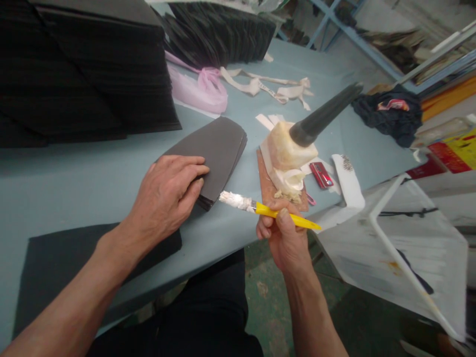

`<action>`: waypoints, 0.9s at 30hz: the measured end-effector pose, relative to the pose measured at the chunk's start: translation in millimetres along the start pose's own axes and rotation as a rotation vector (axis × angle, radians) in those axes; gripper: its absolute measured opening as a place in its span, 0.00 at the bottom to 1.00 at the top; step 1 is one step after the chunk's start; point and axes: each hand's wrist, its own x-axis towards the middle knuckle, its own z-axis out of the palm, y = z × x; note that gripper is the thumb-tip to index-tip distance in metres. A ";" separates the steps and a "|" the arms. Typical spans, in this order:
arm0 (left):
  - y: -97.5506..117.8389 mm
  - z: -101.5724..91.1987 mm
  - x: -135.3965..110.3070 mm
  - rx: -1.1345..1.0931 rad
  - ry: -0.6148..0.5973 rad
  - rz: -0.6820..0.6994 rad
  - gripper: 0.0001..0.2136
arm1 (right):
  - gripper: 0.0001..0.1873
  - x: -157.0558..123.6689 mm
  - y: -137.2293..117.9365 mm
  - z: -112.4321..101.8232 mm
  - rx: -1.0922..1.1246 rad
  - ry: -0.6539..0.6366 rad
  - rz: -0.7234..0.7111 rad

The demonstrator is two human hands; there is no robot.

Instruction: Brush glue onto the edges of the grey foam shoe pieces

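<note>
My left hand (167,196) rests on the near end of a small stack of grey sole-shaped sheets (215,148) on the blue table (92,173), with its fingers curled over the stack's edge. My right hand (280,228) is closed around a yellow-handled brush (267,210). The brush's white, glue-coated tip points left toward the stack. Behind the right hand a cream-coloured glue block (286,148) sits on a brown board (266,186), and a dark cone-shaped handle (323,116) sticks out of it.
Tall piles of black sheets (82,74) fill the back left, and a black mat (55,263) lies at the near left. Pink plastic (201,89), cloth strips (267,87), a red lighter (322,174) and a white comb (347,181) lie about. A white frame (401,238) stands at the right.
</note>
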 end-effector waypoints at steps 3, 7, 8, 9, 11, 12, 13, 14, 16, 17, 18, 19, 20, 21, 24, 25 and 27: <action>-1.0 1.3 -0.1 -0.014 0.004 0.009 0.18 | 0.21 1.4 0.0 4.4 0.031 0.069 0.057; -1.0 1.5 0.3 -0.021 0.000 -0.009 0.18 | 0.26 4.2 0.3 7.3 0.035 0.195 0.088; -1.2 1.5 0.3 -0.022 -0.002 -0.010 0.18 | 0.27 5.0 0.3 7.6 0.035 0.226 0.078; -1.4 1.5 0.3 -0.022 -0.006 -0.007 0.18 | 0.28 5.7 0.3 8.0 0.032 0.254 0.062; -2.1 1.8 0.2 -0.023 -0.005 0.007 0.18 | 0.27 6.2 0.3 8.6 0.018 0.297 0.019; -2.3 2.2 0.1 -0.022 0.000 0.013 0.19 | 0.25 6.0 0.3 9.0 0.008 0.306 0.003; -2.3 2.5 -0.1 -0.021 0.006 0.016 0.19 | 0.24 5.5 0.5 9.4 -0.001 0.308 -0.008; -2.2 3.0 -0.2 -0.020 0.012 0.017 0.19 | 0.24 4.8 0.9 9.9 -0.011 0.303 -0.013; -1.8 3.8 -0.3 -0.013 0.016 0.013 0.18 | 0.23 3.3 2.2 11.0 -0.038 0.283 -0.020; -1.5 4.1 -0.4 -0.010 0.014 0.010 0.18 | 0.23 2.8 3.0 11.7 -0.055 0.273 -0.027; -1.3 4.3 -0.4 -0.008 0.011 0.007 0.18 | 0.23 2.6 3.8 12.4 -0.072 0.265 -0.039; -1.2 4.5 -0.4 -0.008 0.010 0.005 0.18 | 0.23 2.7 4.6 13.1 -0.088 0.259 -0.056; -1.3 4.5 -0.4 -0.010 0.010 0.004 0.18 | 0.23 3.0 5.3 13.9 -0.099 0.253 -0.073; -1.4 4.4 -0.4 -0.013 0.010 0.002 0.18 | 0.22 3.6 5.9 14.6 -0.108 0.248 -0.091; -1.5 3.6 -0.4 -0.020 0.003 -0.010 0.19 | 0.21 5.8 8.4 16.2 -0.149 0.215 -0.112; -1.3 3.1 -0.2 -0.024 -0.003 -0.015 0.19 | 0.21 6.6 9.5 16.5 -0.167 0.201 -0.109; -0.6 1.9 0.1 -0.030 -0.015 -0.023 0.19 | 0.20 8.0 12.0 16.7 -0.198 0.181 -0.104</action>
